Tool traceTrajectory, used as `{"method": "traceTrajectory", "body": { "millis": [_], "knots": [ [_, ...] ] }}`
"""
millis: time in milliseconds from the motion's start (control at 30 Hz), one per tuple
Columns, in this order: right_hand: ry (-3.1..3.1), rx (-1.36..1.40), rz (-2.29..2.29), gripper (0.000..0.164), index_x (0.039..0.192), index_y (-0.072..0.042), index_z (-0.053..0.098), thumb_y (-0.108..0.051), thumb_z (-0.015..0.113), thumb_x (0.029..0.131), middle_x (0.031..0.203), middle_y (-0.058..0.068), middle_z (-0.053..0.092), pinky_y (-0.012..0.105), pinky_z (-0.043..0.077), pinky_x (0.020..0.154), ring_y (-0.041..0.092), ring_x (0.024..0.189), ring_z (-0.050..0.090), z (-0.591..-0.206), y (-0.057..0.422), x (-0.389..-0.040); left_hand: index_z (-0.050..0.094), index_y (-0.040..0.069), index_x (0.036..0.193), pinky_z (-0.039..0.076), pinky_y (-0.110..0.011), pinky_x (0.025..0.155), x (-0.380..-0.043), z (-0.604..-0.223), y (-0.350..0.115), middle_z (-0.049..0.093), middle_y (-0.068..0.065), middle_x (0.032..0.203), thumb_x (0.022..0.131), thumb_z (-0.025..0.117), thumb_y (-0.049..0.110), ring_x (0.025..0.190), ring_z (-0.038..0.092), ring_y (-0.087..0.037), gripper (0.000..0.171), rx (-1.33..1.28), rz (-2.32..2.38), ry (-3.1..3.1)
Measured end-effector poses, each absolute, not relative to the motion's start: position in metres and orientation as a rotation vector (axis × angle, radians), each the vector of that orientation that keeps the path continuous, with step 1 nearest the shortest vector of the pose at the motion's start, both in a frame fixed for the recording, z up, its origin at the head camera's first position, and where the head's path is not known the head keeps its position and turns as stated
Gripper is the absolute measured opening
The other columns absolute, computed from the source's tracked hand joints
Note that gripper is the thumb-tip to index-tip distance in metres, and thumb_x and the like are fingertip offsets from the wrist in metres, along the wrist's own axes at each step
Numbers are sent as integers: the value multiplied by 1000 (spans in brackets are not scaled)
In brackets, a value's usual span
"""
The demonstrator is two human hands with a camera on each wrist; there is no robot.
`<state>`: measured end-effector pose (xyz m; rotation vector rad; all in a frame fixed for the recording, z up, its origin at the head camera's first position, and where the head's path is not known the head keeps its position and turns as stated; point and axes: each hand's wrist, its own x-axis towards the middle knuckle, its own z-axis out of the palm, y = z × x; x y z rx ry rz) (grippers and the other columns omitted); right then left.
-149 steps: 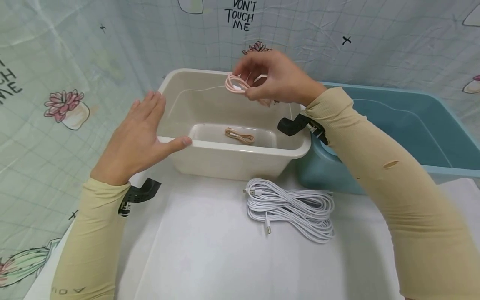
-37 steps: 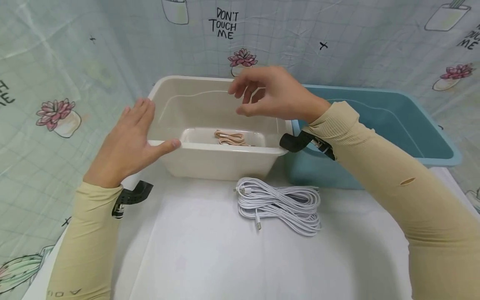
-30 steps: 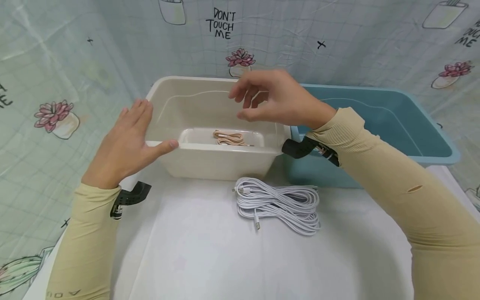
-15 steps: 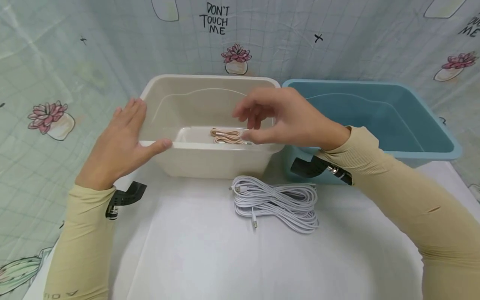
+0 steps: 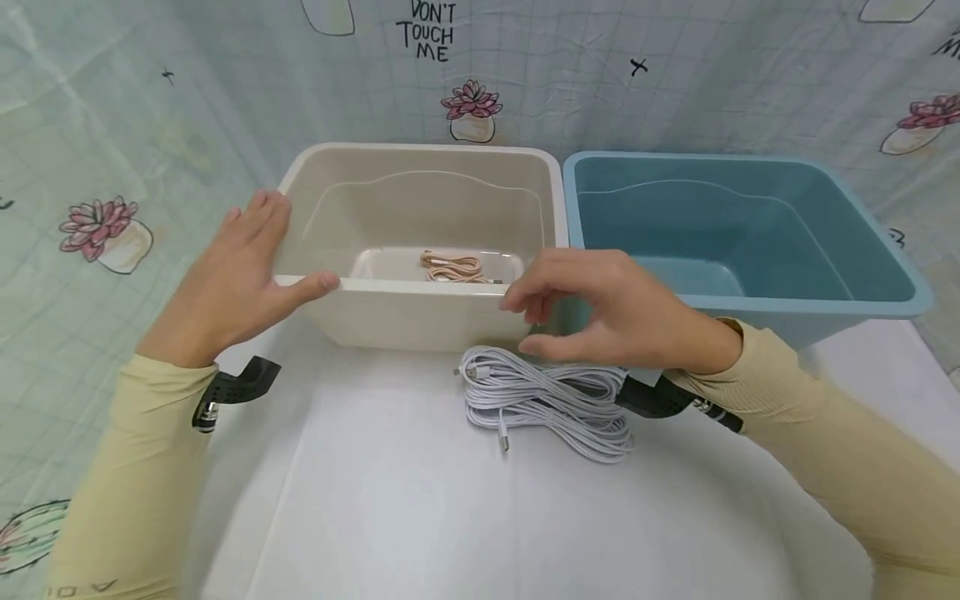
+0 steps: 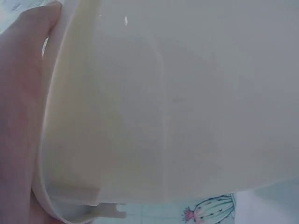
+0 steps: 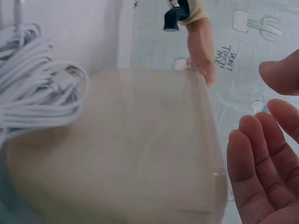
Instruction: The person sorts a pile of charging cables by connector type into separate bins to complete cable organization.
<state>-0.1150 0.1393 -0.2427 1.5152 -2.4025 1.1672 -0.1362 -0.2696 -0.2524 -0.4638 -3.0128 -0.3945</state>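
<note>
My left hand (image 5: 232,279) rests on the front left corner of the beige plastic bin (image 5: 405,317), fingers straight and thumb along the rim. The left wrist view shows that hand (image 6: 21,102) against the bin's rim. Holding nothing, my right hand (image 5: 615,308) hovers at the bin's front right corner, just above a coiled bundle of white USB cable (image 5: 555,408). Its fingers (image 7: 243,163) are loosely bent with a gap to the thumb. Inside the beige bin lie thin peach-coloured coiled cables (image 5: 453,268), partly hidden by the front rim.
A blue plastic bin (image 5: 750,225) stands right beside the beige one, with nothing visible inside. Both stand on a white-covered table (image 5: 405,500). A printed curtain (image 5: 600,100) hangs close behind and at the left.
My right hand earlier held a coiled pink cable over the beige bin; that cable now lies inside. The hand has since moved down and toward me, near the white cable. The left hand stays on the rim.
</note>
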Motion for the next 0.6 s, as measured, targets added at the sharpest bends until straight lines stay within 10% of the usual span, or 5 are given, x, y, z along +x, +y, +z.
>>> {"method": "traceTrajectory", "body": {
  "millis": [600],
  "knots": [
    [-2432,1574,1208,35,118,-17,70,-10,83,85,107,-6,71,22,58,78,8,88,64,-303,153,-99,16,11,167,10,-58,134,-173,-165,-199,12,-12,176,96,55,69,163,11,-42,100,-952,-6,-2980]
  ]
}}
